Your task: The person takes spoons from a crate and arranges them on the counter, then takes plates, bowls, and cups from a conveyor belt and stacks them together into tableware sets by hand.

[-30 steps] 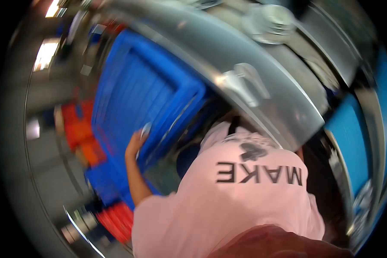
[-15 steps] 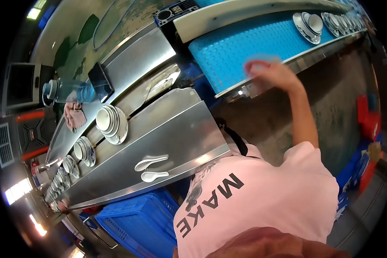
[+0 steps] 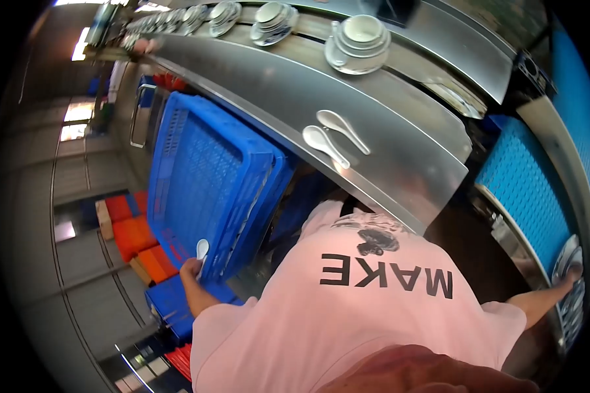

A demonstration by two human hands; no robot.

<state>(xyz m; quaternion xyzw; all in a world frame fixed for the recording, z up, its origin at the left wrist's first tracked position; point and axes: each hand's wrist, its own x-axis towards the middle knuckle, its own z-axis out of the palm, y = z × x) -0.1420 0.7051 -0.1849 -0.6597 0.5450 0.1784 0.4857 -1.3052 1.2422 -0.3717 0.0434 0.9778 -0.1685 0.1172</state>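
Note:
My left hand (image 3: 191, 269) is closed on a white spoon (image 3: 202, 249), beside the rim of a blue plastic crate (image 3: 242, 160). Far to the right, my right hand (image 3: 570, 275) reaches over a stack of dishes (image 3: 568, 252) on the blue conveyor belt (image 3: 528, 177). Its fingers are small and blurred, so I cannot make out whether they grip a dish. Two more white spoons lie side by side on the steel counter: one spoon (image 3: 326, 145) near the edge, the other spoon (image 3: 343, 130) just behind it.
Stacked bowls and saucers (image 3: 358, 44) line the track behind the steel counter (image 3: 269, 78), in a row toward the far left. At that end another person's hand (image 3: 144, 46) shows. Orange crates (image 3: 134, 236) stand to the left.
The view has swung leftward, bringing the crate and my left hand with its spoon into sight. My right hand has moved along the belt to the dishes.

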